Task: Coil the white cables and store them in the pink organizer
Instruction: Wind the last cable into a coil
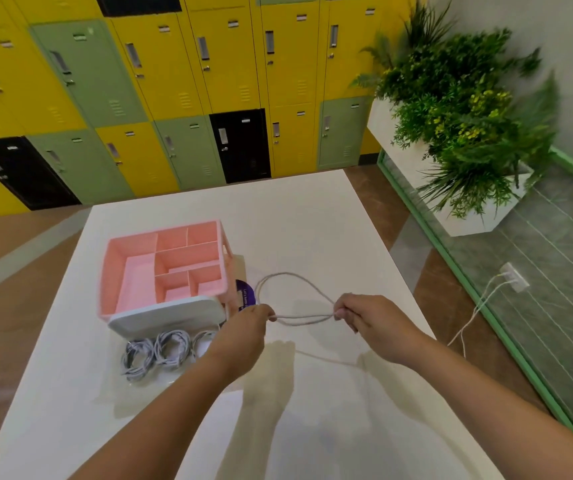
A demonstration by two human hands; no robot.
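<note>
Left hand (248, 322) and right hand (364, 320) each pinched the cable (304, 321), a short doubled span between them. Its loop lay on the table (313, 220) just right of the organizer (136, 282). Table was free ahead and right. Coils (160, 351) sat beside the left forearm, probably three, blurred.

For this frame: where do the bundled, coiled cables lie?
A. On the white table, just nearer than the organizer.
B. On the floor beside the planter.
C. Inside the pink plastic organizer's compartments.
A: the coiled cable bundles lie on the white table just in front of the pink plastic organizer, whose compartments look empty.
</note>
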